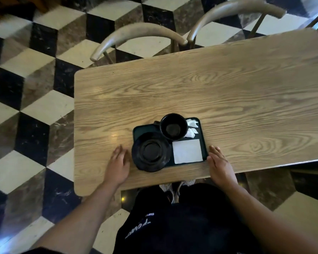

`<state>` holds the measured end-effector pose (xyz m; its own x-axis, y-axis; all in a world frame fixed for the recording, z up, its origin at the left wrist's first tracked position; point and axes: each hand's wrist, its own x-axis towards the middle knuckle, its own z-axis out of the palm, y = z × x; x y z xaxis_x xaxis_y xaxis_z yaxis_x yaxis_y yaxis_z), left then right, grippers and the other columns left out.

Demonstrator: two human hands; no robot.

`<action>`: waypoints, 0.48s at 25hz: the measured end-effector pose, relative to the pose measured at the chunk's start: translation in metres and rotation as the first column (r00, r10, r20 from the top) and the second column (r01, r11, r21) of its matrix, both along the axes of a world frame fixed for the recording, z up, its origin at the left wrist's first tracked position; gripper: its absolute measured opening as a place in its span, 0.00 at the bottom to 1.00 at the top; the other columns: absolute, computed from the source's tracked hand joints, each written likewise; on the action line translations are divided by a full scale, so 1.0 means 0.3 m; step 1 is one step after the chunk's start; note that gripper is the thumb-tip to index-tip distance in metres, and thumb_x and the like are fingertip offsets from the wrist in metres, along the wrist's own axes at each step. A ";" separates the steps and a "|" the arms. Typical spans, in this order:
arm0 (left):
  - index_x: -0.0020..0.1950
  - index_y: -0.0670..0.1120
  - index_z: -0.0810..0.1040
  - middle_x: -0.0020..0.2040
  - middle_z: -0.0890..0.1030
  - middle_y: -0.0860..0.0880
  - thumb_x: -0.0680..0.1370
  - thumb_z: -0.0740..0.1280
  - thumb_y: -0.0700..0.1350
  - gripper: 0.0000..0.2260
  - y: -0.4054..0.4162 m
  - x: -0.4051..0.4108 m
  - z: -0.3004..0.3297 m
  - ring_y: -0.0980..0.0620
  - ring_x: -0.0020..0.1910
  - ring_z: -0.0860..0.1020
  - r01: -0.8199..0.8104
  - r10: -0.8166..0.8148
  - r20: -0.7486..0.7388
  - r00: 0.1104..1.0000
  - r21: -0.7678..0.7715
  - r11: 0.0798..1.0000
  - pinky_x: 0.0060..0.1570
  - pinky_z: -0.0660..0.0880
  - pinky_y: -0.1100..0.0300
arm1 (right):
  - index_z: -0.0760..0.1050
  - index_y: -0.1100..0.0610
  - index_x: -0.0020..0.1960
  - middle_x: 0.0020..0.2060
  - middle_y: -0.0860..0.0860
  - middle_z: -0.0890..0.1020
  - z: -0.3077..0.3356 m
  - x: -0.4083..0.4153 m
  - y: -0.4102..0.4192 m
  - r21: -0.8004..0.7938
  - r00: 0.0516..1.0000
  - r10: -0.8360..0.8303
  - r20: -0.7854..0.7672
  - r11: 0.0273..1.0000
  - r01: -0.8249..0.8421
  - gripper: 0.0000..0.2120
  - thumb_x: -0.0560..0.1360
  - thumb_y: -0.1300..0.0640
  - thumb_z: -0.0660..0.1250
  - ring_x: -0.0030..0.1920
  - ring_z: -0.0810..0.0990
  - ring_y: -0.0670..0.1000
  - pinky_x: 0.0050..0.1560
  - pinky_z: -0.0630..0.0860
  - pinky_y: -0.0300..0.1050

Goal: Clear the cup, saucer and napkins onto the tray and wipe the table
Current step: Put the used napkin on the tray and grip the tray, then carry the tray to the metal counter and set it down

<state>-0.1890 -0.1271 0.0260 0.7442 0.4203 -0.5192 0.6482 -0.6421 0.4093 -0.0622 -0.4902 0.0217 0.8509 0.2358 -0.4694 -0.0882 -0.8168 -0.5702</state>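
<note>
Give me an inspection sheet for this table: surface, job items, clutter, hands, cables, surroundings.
Surface: wooden table, bare apart from the tray.
Job's things: dark tray near the front edge carries black cup, black saucer overhanging its left side, flat white napkin, crumpled napkin.
Clutter: nothing seen.
Grippers: left hand open beside the saucer; right hand open at the tray's right edge.
Cables: nothing seen.
Surroundings: two chairs at the far side, chequered floor.

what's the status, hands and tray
Left hand and right hand open, flanking the tray. Cup, saucer, napkins all on it. Table not being wiped; no cloth visible.
</note>
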 end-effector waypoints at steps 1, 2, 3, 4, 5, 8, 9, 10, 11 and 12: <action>0.82 0.43 0.63 0.85 0.54 0.47 0.86 0.59 0.45 0.24 -0.056 -0.048 0.014 0.48 0.84 0.51 -0.048 0.048 -0.036 0.998 -0.019 0.999 0.81 0.52 0.53 | 0.70 0.62 0.77 0.81 0.53 0.64 0.009 -0.020 -0.017 -0.021 0.998 0.059 -0.006 0.998 -0.060 0.21 0.86 0.57 0.57 0.83 0.54 0.51 0.80 0.48 0.42; 0.82 0.43 0.61 0.85 0.52 0.47 0.86 0.59 0.46 0.24 -0.117 -0.094 0.026 0.48 0.84 0.50 -0.078 0.074 -0.083 0.994 -0.038 0.996 0.81 0.52 0.54 | 0.67 0.62 0.78 0.82 0.54 0.61 0.016 -0.045 -0.034 -0.062 0.987 0.158 -0.021 0.985 -0.159 0.22 0.86 0.57 0.57 0.84 0.52 0.52 0.81 0.47 0.43; 0.82 0.43 0.62 0.85 0.51 0.48 0.86 0.59 0.47 0.24 -0.180 -0.140 0.037 0.49 0.84 0.49 -0.097 0.090 -0.118 0.989 -0.054 0.994 0.81 0.52 0.54 | 0.64 0.61 0.80 0.83 0.54 0.57 0.019 -0.073 -0.050 -0.100 0.964 0.260 -0.051 0.959 -0.263 0.24 0.85 0.58 0.57 0.84 0.49 0.53 0.82 0.46 0.45; 0.81 0.43 0.64 0.85 0.50 0.47 0.86 0.59 0.48 0.23 -0.237 -0.178 0.040 0.49 0.84 0.49 -0.106 0.097 -0.132 0.986 -0.064 0.992 0.80 0.52 0.53 | 0.61 0.60 0.82 0.84 0.54 0.53 0.026 -0.092 -0.060 -0.122 0.937 0.341 -0.076 0.929 -0.348 0.26 0.84 0.58 0.58 0.84 0.46 0.54 0.83 0.46 0.47; 0.79 0.43 0.66 0.85 0.50 0.46 0.86 0.59 0.48 0.22 -0.288 -0.207 0.042 0.48 0.84 0.49 -0.105 0.093 -0.153 0.984 -0.072 0.992 0.79 0.53 0.53 | 0.59 0.59 0.82 0.84 0.54 0.50 0.032 -0.096 -0.069 -0.138 0.914 0.394 -0.100 0.904 -0.404 0.28 0.83 0.58 0.59 0.84 0.44 0.54 0.83 0.47 0.49; 0.75 0.44 0.72 0.84 0.58 0.44 0.86 0.59 0.48 0.19 -0.359 -0.238 0.055 0.47 0.82 0.56 -0.136 0.114 -0.220 0.969 -0.087 0.987 0.76 0.60 0.53 | 0.64 0.57 0.80 0.84 0.55 0.48 0.056 -0.059 -0.074 -0.200 0.847 0.503 -0.174 0.824 -0.530 0.27 0.82 0.57 0.59 0.84 0.45 0.55 0.83 0.47 0.49; 0.73 0.44 0.74 0.80 0.66 0.43 0.85 0.60 0.48 0.17 -0.362 -0.237 0.065 0.46 0.79 0.63 -0.172 0.153 -0.220 0.963 -0.073 0.982 0.73 0.64 0.54 | 0.67 0.57 0.79 0.84 0.55 0.50 0.057 -0.052 -0.073 -0.232 0.821 0.535 -0.199 0.788 -0.570 0.25 0.81 0.56 0.59 0.84 0.47 0.55 0.83 0.48 0.49; 0.70 0.45 0.77 0.75 0.74 0.43 0.85 0.61 0.48 0.15 -0.362 -0.233 0.074 0.45 0.74 0.71 -0.203 0.186 -0.210 0.960 -0.060 0.977 0.68 0.68 0.54 | 0.71 0.56 0.76 0.84 0.56 0.53 0.061 -0.046 -0.070 -0.254 0.797 0.564 -0.214 0.756 -0.603 0.23 0.81 0.56 0.59 0.84 0.51 0.56 0.83 0.50 0.49; 0.65 0.45 0.79 0.68 0.79 0.43 0.84 0.62 0.47 0.13 -0.361 -0.230 0.081 0.44 0.68 0.76 -0.227 0.210 -0.205 0.956 -0.065 0.972 0.63 0.70 0.55 | 0.75 0.56 0.72 0.82 0.57 0.59 0.062 -0.041 -0.069 -0.261 0.796 0.560 -0.231 0.753 -0.605 0.21 0.80 0.56 0.60 0.82 0.57 0.57 0.82 0.56 0.50; 0.60 0.47 0.81 0.63 0.82 0.45 0.84 0.62 0.46 0.10 -0.361 -0.231 0.087 0.45 0.63 0.79 -0.242 0.221 -0.205 0.954 -0.084 0.967 0.59 0.72 0.55 | 0.78 0.56 0.67 0.78 0.57 0.67 0.066 -0.035 -0.064 -0.253 0.810 0.538 -0.234 0.770 -0.585 0.18 0.79 0.56 0.61 0.78 0.65 0.58 0.78 0.63 0.51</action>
<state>-0.2584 -0.2355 0.0520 0.5148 0.5032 -0.6941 0.8468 -0.4245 0.3204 -0.0727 -0.5095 0.0414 0.5302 0.4788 -0.6997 0.3810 -0.8718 -0.3078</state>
